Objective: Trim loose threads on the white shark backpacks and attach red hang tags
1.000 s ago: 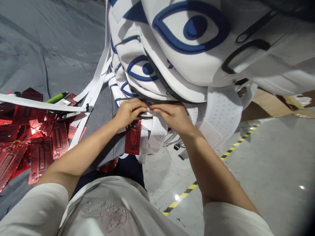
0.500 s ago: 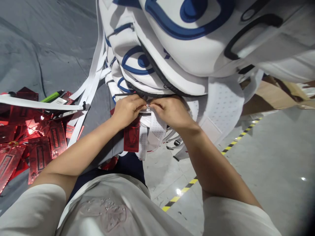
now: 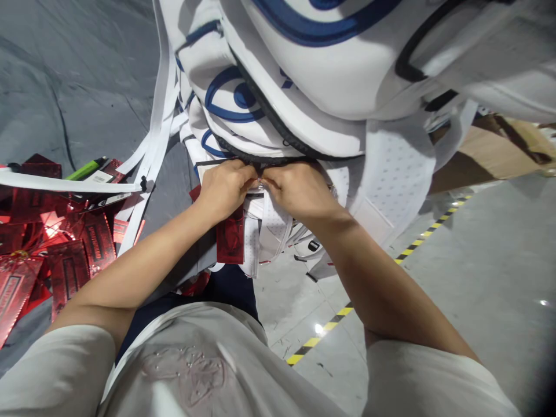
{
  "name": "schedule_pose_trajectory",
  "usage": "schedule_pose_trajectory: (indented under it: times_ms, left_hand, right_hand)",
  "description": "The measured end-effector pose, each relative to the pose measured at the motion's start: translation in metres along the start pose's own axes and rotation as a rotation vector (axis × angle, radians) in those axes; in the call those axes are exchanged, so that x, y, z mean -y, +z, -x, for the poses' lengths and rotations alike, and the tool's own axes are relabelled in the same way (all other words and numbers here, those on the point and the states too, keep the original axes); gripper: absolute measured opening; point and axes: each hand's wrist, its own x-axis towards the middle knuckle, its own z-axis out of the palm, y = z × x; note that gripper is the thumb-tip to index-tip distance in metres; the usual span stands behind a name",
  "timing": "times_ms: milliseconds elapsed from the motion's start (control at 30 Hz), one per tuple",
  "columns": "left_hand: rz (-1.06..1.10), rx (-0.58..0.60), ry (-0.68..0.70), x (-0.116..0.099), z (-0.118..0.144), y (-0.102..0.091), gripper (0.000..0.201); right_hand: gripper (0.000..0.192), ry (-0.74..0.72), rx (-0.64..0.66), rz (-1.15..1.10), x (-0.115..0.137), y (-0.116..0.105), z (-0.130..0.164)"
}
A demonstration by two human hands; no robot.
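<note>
White bags [image 3: 324,87] with blue eye-shaped patches and black zippers are piled up in front of me. My left hand [image 3: 228,184] and my right hand [image 3: 299,188] meet under the black zipper edge of a lower bag. Both are closed in a pinch, fingertips almost touching, on something small that I cannot make out between them. A red hang tag [image 3: 230,237] dangles just below my left hand. Beside it hang white perforated shoulder straps [image 3: 275,229], close under my right hand.
Shiny red tags [image 3: 69,269] lie heaped on the grey-covered table [image 3: 99,75] at left, with a green marker [image 3: 89,168] and white straps [image 3: 147,168] among them. Cardboard [image 3: 482,150] lies at right. Yellow-black tape [image 3: 412,246] crosses the floor.
The view has shifted slightly, so the bags appear a little higher and further left. Both hands stay pinched together at the same spot under the zipper edge.
</note>
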Motion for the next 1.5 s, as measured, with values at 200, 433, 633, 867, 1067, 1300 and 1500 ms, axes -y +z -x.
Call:
schedule_pose_trajectory:
  times_ms: [200,433,633,867,1067,1300,1500]
  left_hand:
    - [-0.053,0.034,-0.093,-0.013,-0.008,0.000,0.010]
    - [0.031,0.050,-0.002,-0.009,-0.001,-0.004,0.023]
    - [-0.131,0.091,-0.058,-0.013,-0.001,-0.008,0.022]
    - [-0.131,0.121,-0.066,-0.018,0.002,-0.010,0.021]
    - [-0.080,0.075,-0.075,-0.016,0.005,-0.008,0.019]
    - [-0.054,0.064,-0.045,-0.013,0.006,-0.011,0.020]
    - [-0.014,0.078,-0.028,-0.012,0.009,-0.014,0.018]
  right_hand:
    - [0.025,-0.013,0.014,0.041,0.001,-0.002,0.000]
    - [0.026,-0.003,0.010,0.032,0.001,-0.002,0.000]
    - [0.027,-0.039,0.001,0.006,0.001,-0.003,0.003]
    - [0.023,-0.040,-0.057,-0.051,0.001,0.000,0.002]
    - [0.022,-0.033,-0.077,-0.059,0.000,0.004,0.000]
    - [0.025,-0.073,-0.113,-0.089,-0.005,0.008,-0.001]
    - [0.029,-0.127,-0.165,-0.115,-0.012,0.016,-0.003]
